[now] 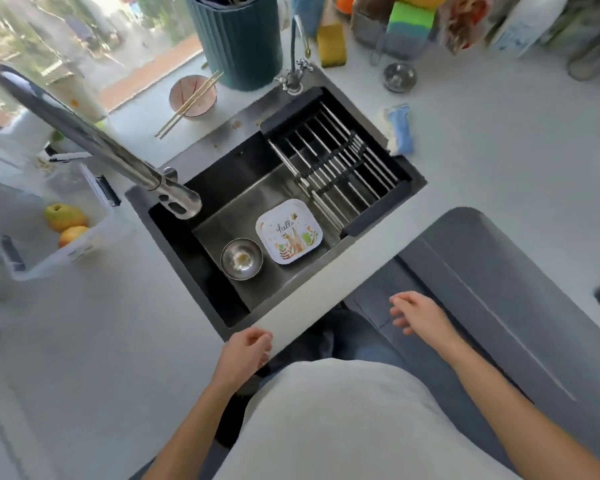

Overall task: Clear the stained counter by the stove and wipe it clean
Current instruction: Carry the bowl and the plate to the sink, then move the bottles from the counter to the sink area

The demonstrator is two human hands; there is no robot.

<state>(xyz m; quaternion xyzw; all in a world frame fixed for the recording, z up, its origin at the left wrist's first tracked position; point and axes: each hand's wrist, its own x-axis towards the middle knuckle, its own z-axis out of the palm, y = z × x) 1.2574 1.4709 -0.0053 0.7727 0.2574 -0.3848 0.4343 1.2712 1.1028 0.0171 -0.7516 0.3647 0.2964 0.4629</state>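
Head view: empty hands (pixel 246 355) near sink (pixel 174 233).

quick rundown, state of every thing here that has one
left hand: loosely curled, holds nothing
right hand: relaxed, holds nothing
steel bowl: in sink, residue inside
square plate: flat in sink
pink bowl: on counter, chopsticks across it
faucet: no water running

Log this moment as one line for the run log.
left hand: loosely curled, empty, at counter edge | right hand: relaxed, empty | sink: steel bowl, square plate | wiping: not started
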